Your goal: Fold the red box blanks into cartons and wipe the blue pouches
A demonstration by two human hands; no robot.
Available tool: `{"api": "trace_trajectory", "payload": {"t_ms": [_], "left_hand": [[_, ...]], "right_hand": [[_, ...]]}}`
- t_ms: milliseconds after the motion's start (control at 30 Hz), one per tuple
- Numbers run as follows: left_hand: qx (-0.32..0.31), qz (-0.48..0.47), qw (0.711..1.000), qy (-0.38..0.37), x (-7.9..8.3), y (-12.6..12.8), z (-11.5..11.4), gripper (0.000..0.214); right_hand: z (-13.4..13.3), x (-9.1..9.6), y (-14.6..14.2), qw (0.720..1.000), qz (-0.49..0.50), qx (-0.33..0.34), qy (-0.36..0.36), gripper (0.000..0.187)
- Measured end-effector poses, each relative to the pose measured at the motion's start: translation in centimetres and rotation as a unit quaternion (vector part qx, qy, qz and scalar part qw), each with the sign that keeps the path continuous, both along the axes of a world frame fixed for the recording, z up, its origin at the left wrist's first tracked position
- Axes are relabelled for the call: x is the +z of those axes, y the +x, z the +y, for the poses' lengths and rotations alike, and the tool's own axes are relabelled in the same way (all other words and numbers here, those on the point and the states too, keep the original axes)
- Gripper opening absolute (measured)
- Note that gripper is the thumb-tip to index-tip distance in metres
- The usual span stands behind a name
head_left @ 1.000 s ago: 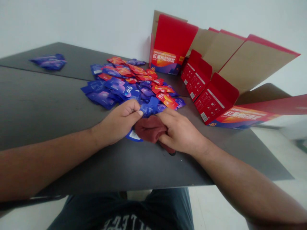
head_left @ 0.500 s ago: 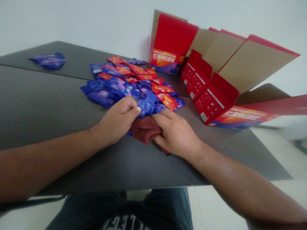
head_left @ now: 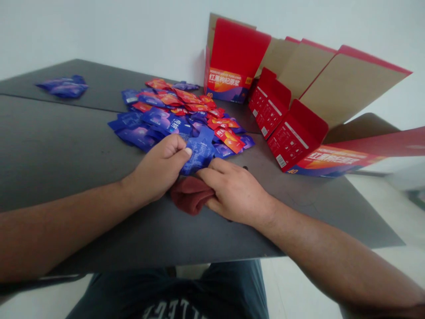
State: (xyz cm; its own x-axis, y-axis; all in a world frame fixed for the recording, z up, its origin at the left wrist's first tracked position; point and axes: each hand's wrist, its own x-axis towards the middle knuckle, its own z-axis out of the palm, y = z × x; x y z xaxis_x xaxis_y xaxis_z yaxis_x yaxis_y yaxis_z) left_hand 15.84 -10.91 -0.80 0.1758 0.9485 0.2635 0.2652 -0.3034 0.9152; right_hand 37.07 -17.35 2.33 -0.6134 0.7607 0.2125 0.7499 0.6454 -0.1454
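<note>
My left hand (head_left: 159,170) pinches a blue sachet (head_left: 198,155) between thumb and fingers, just above the dark grey table (head_left: 59,150). My right hand (head_left: 234,192) is closed on a dark red cloth (head_left: 189,200) that lies bunched on the table right under the sachet. Just beyond both hands spreads a pile of blue and red sachets (head_left: 175,117).
Several open red cardboard boxes (head_left: 285,124) with raised brown flaps stand at the back right against the white wall. A small heap of blue sachets (head_left: 63,86) lies at the far left. The table's near edge runs just above my lap.
The left hand has lifted the blue sachet up and out over the cloth. The right hand and the red cloth have shifted slightly left and nearer to me.
</note>
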Motion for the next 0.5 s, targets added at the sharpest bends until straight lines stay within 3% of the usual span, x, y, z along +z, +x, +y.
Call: {"api": "trace_trajectory", "payload": {"t_ms": [133,300,500], "left_hand": [[-0.010,-0.019,1.000,-0.004,0.0,0.1,0.1,0.019],[-0.009,-0.015,1.000,-0.013,0.0,-0.1,0.1,0.020],[-0.054,-0.014,0.997,-0.046,-0.8,-0.4,0.3,0.019]], "right_hand": [[0.2,0.1,0.1,0.998,0.020,-0.053,0.006,0.020],[0.2,0.1,0.2,0.999,0.010,0.028,-0.023,0.024],[2.0,0.5,2.5,0.987,0.123,-0.097,0.034,0.015]]}}
